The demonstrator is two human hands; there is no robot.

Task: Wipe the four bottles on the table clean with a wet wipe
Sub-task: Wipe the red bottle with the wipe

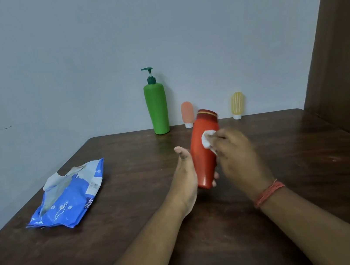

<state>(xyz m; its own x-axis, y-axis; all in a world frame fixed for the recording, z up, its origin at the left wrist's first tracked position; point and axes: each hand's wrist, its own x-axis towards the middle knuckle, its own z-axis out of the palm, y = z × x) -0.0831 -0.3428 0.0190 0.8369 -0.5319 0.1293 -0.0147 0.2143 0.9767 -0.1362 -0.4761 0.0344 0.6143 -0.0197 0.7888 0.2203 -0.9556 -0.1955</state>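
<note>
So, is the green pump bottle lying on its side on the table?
No, the green pump bottle stands upright at the table's far edge, near the wall.

bare forearms, no sleeves; red thread band (269, 193) round the right wrist

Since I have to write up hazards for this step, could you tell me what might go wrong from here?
The red bottle is held tilted above the table by the left hand alone; rubbing from the wet wipe in the right hand could make it slip. If dropped, it might knock over the green pump bottle.
</note>
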